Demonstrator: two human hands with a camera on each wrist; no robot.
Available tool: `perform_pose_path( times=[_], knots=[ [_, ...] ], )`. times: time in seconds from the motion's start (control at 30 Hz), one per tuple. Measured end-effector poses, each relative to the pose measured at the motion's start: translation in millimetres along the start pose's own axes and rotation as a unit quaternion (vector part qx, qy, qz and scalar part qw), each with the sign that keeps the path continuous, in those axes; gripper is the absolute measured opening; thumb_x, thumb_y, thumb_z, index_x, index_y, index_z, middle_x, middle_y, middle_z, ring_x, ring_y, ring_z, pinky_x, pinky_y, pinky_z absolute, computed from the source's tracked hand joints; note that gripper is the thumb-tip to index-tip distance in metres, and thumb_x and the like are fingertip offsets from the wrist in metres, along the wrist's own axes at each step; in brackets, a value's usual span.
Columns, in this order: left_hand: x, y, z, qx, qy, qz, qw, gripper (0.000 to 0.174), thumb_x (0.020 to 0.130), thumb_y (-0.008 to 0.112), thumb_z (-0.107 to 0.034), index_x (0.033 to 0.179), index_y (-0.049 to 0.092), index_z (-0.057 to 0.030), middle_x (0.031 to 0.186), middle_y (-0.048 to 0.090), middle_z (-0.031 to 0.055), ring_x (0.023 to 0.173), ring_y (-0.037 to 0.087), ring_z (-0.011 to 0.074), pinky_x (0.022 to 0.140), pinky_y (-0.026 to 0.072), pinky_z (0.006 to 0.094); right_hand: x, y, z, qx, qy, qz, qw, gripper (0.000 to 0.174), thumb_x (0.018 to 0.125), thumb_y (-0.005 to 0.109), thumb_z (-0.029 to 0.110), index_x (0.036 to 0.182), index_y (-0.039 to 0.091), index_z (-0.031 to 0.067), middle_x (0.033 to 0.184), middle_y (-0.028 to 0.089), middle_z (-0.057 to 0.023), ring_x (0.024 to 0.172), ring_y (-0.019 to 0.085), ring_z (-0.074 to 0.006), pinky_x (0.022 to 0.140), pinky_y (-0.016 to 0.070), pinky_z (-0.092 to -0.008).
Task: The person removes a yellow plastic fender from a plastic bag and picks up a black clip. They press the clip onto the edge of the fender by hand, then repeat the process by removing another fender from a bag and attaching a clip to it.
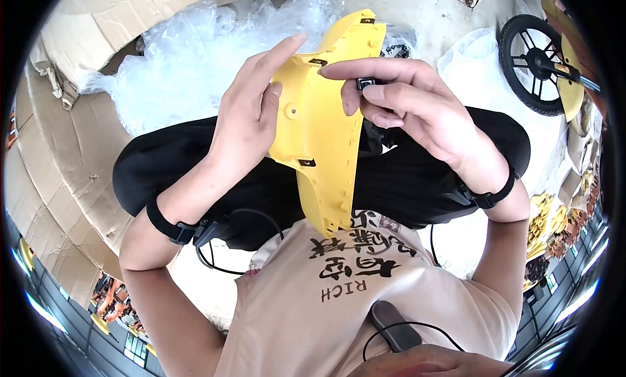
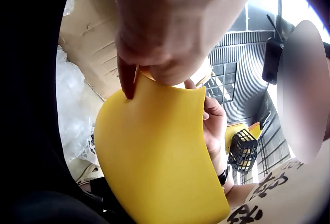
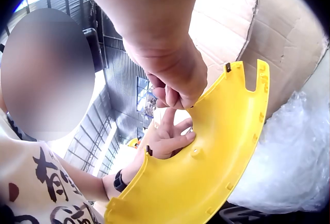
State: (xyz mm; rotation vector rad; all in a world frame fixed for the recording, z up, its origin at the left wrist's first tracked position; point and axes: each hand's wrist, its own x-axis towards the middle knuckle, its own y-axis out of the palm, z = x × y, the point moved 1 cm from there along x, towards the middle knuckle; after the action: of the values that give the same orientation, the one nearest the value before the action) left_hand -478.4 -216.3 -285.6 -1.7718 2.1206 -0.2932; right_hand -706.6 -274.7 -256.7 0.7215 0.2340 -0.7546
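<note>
A curved yellow plastic panel [image 1: 319, 123] stands lengthwise between the two hands, its ribbed inner side toward the head camera. My left hand [image 1: 244, 106] grips its left edge, with the thumb on the inner face. Black metal clips sit along that edge, one at the top [image 1: 368, 20] and another lower down [image 1: 306, 162]. Between thumb and fingers, my right hand [image 1: 417, 103] pinches a small black clip [image 1: 366, 83]. Its index finger points across the panel, the tip right at a fitted clip [image 1: 317, 62]. The panel's smooth outer side [image 2: 154, 146] fills the left wrist view.
Crumpled clear plastic wrap [image 1: 189, 58] and cardboard [image 1: 72, 155] lie ahead and to the left. A black-tyred wheel [image 1: 531, 64] is at the right. Dark-trousered legs [image 1: 176, 159] are beneath the panel. A black crate [image 2: 243, 149] with yellow parts shows farther off.
</note>
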Motion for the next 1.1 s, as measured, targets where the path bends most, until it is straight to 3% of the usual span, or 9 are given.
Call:
perform_pose_path(
  times=[0.23,0.3,0.4,0.5,0.73,0.83,0.9,1.0,1.1],
  knots=[
    [2.9,-5.5,6.0,0.035,0.069,0.081,0.994,0.048,0.096,0.044,0.009,0.14,0.053,-0.0101,0.14,0.05,0.013,0.116,0.06,0.0215,0.097,0.0498,0.0316,0.7,4.2,-3.3,-0.129,-0.063,0.018,0.99,0.033,0.1,0.054,0.008,0.132,0.053,-0.0019,0.094,0.065,-0.0071,0.071,0.047,-0.0066,0.064,0.0407,-0.0211],
    [2.2,-1.5,0.9,-0.009,0.051,0.019,0.998,0.06,0.087,0.042,0.018,0.13,0.064,-0.0177,0.137,0.052,0.0133,0.093,0.064,0.0184,0.081,0.053,0.0315,2.0,2.6,-5.1,-0.155,-0.069,0.027,0.985,0.03,0.101,0.054,0.009,0.128,0.047,0.0002,0.092,0.066,-0.0082,0.072,0.05,-0.007,0.064,0.0421,-0.0226],
    [2.5,3.0,0.1,-0.033,0.064,-0.026,0.997,0.062,0.086,0.041,0.019,0.127,0.067,-0.0191,0.136,0.053,0.0139,0.085,0.062,0.0153,0.078,0.0527,0.0296,1.4,-0.3,-5.7,-0.144,-0.057,0.02,0.988,0.028,0.101,0.055,0.009,0.126,0.05,-0.001,0.093,0.067,-0.008,0.074,0.055,-0.0073,0.066,0.0452,-0.0231],
    [1.6,-5.5,-3.3,0.014,0.058,0.049,0.997,0.038,0.094,0.052,0.007,0.127,0.064,-0.0076,0.14,0.05,0.0156,0.112,0.062,0.022,0.095,0.0509,0.031,0.8,0.7,-1.6,-0.191,-0.068,0.005,0.979,0.023,0.099,0.058,0.01,0.118,0.056,-0.0029,0.094,0.068,-0.0074,0.082,0.061,-0.0078,0.072,0.0484,-0.0229],
    [-1.7,-2.7,7.8,-0.033,0.107,0.052,0.992,0.048,0.086,0.045,0.017,0.114,0.071,-0.0115,0.132,0.056,0.0153,0.102,0.067,0.0232,0.087,0.0539,0.0311,4.5,-3.3,-5.9,-0.194,-0.097,-0.017,0.976,0.019,0.096,0.063,0.008,0.111,0.066,-0.0036,0.096,0.069,-0.0061,0.088,0.065,-0.0093,0.078,0.0504,-0.0233],
    [-2.0,-2.5,10.7,-0.067,0.026,0.086,0.994,0.042,0.091,0.04,0.013,0.116,0.068,-0.0066,0.126,0.06,0.0168,0.101,0.067,0.0222,0.088,0.0532,0.0308,4.1,-2.0,-2.5,-0.198,-0.063,-0.014,0.978,0.025,0.096,0.061,0.007,0.119,0.065,-0.0022,0.096,0.068,-0.0057,0.088,0.064,-0.0094,0.077,0.0494,-0.023],
    [-0.8,-6.7,6.3,-0.074,-0.139,0.147,0.976,0.031,0.099,0.043,0.001,0.126,0.06,-0.0011,0.122,0.064,0.0111,0.108,0.063,0.0155,0.094,0.0495,0.0281,3.9,-1.7,-2.9,-0.148,-0.029,0.015,0.989,0.029,0.096,0.06,0.008,0.124,0.064,-0.0013,0.097,0.068,-0.0053,0.091,0.064,-0.0096,0.077,0.0486,-0.0226],
    [-3.5,-1.9,12.9,-0.074,-0.109,0.116,0.985,0.034,0.101,0.04,-0.003,0.131,0.055,0.0014,0.12,0.066,0.0099,0.107,0.063,0.0133,0.093,0.0495,0.0264,2.8,-6.1,-6.0,-0.013,0.034,0.05,0.998,0.032,0.097,0.06,0.009,0.127,0.063,-0.0006,0.098,0.067,-0.0052,0.087,0.061,-0.0081,0.075,0.0471,-0.0214],
    [-2.2,-3.7,6.1,-0.117,-0.125,0.123,0.978,0.034,0.102,0.044,-0.006,0.133,0.054,0.0012,0.122,0.065,0.0092,0.107,0.063,0.0124,0.094,0.0494,0.0264,4.5,-3.5,-7.5,-0.084,0.021,0.029,0.996,0.031,0.097,0.06,0.01,0.126,0.063,-0.0012,0.097,0.066,-0.0045,0.081,0.056,-0.0066,0.072,0.0456,-0.0201]
  ],
)
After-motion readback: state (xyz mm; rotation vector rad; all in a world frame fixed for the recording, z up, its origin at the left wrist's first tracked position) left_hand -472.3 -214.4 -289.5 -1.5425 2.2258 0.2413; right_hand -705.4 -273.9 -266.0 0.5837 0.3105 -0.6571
